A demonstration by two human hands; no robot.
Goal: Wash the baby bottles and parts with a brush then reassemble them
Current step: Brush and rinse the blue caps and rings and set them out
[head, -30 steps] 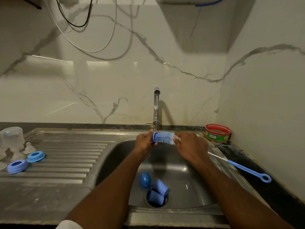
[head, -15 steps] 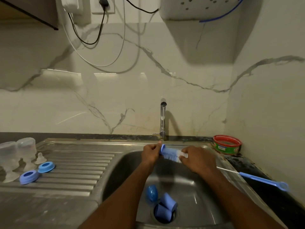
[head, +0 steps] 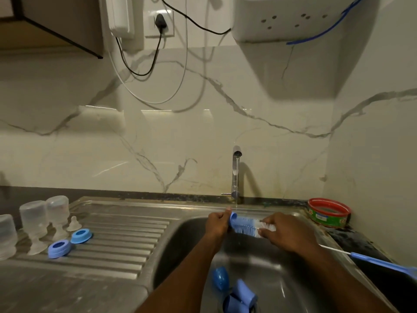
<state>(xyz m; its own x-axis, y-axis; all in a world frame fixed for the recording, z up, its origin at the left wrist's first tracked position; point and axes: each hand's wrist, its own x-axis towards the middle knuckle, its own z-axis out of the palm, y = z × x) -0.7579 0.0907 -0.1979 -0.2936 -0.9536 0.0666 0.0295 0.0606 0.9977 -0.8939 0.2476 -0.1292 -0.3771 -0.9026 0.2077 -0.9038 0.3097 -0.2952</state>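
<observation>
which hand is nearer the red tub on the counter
Right. The right hand, gripping the bottle brush over the sink, sits just left of the red tub; the left hand is further left, holding the brush's blue tip.

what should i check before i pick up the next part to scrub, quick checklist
1. Tap running: ok, a thin stream falls behind the hands.
2. Brush held firmly: ok, left hand pinches its blue tip, right hand grips the bristle end; the long handle sticks out over the counter.
3. Brush rinsed clean: cannot tell.
4. A hand free to grab a part: not ok, both are on the brush.
5. Unwashed parts within reach: ok, blue caps lie at the drain in the sink.
6. Room on the drainboard: ok, bottles, rings and a teat sit at its left end.
</observation>
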